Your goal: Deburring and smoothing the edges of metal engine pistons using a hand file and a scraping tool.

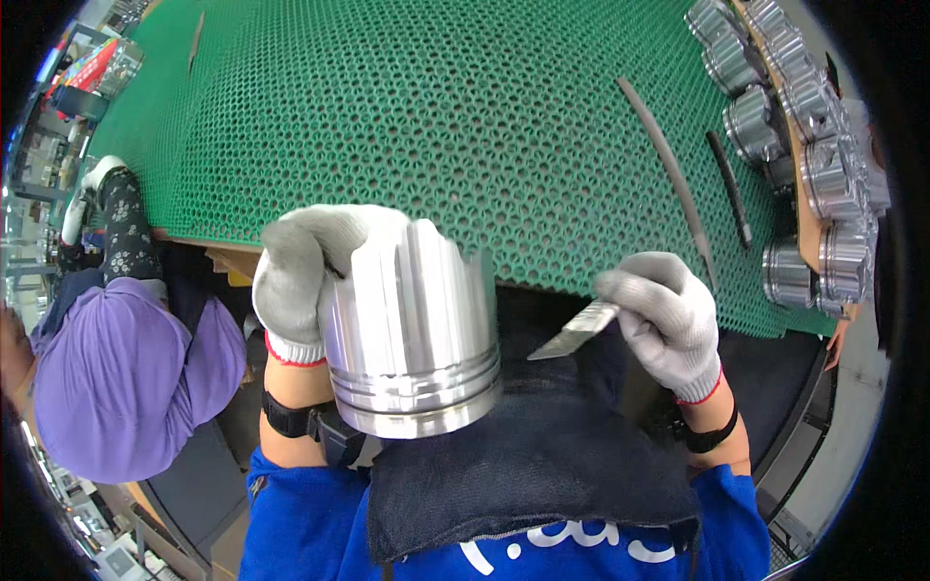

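My left hand, in a white knit glove with a red cuff edge, is closed around a shiny metal piston. The piston is held up in front of my body, its ring grooves toward the lower end and its skirt upward. My right hand, gloved the same way, pinches a short flat scraper blade between thumb and fingers. The blade's tip points left toward the piston, with a gap between them. The rest of the scraper's handle is hidden in my fingers.
A green perforated mat covers the table. On its right lie a long curved grey strip and a dark file-like bar. Several pistons stand along a wooden board at the right. A person in a purple head covering works at left.
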A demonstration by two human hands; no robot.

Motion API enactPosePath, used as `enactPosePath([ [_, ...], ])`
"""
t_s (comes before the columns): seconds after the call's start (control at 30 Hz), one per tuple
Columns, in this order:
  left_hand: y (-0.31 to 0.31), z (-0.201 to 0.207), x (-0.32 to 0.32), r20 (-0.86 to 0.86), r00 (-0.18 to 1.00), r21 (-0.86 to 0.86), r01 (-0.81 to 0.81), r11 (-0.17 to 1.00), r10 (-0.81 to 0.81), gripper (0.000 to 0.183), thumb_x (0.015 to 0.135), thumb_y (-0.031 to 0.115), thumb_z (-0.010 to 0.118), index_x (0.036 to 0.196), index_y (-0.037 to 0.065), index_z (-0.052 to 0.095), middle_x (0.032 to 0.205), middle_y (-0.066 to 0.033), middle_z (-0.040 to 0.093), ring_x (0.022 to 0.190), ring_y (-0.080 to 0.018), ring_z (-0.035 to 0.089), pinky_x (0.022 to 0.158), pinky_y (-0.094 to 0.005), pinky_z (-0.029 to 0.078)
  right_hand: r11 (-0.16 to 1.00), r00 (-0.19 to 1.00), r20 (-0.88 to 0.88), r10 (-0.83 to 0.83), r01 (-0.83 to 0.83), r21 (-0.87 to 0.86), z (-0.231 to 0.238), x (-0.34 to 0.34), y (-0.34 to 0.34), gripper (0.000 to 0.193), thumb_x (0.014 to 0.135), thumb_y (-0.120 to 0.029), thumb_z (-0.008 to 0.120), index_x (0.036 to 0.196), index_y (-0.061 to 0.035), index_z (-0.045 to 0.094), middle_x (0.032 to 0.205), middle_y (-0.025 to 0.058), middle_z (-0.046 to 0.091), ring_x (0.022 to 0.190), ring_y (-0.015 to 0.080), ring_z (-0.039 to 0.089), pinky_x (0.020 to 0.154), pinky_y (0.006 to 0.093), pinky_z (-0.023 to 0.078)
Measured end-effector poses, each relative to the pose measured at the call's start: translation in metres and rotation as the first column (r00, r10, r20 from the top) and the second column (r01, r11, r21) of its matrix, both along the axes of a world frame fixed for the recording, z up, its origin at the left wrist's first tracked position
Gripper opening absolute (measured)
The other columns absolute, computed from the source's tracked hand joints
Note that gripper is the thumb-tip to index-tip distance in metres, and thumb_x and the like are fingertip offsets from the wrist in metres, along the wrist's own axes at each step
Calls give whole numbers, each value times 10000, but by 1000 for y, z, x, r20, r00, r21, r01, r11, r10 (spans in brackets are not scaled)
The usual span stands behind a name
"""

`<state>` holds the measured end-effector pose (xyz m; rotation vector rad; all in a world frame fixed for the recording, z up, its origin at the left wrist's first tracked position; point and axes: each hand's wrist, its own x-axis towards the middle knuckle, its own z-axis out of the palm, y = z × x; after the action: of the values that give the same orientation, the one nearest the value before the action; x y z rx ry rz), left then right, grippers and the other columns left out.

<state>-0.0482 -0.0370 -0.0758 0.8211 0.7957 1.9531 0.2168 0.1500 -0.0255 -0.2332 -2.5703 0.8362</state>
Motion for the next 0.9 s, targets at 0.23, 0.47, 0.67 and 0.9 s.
enactPosePath([
  [0.23,6,-1,-6,34,987,144,149,978,-156,775,918,655,488,1061,-87,656,1030,-232,687,908,-306,688,768,-430,574,998,1000,0,14,-14,-67,-18,12,-11,446,682,-13,650,1118,-96,702,978,107,664,767,256,689,681,334,569],
  [0.47,12,13,12,-4,996,89,85,992,-85,650,945,543,554,1054,-90,653,1078,-238,678,925,-294,682,819,-412,559,1000,1000,-19,14,-13,10,-12,11,-9,419,726,-27,648,1137,-94,688,1001,101,668,822,261,686,692,326,562],
  [0.67,23,21,22,327,915,-400,-92,912,236,469,1006,413,491,1096,-25,634,942,-156,678,871,-229,667,760,-362,569,920,909,-158,-386,393,15,-6,-13,15,404,911,-171,583,1288,-27,559,1114,134,639,902,231,636,764,339,515],
  [0.9,32,39,51,666,744,-112,25,993,57,512,999,504,443,1322,116,523,1252,-78,626,1095,-218,639,899,-368,567,989,745,-659,-105,149,10,60,30,-16,191,919,-162,549,1044,-24,590,822,81,579,672,170,547,601,309,462],
])
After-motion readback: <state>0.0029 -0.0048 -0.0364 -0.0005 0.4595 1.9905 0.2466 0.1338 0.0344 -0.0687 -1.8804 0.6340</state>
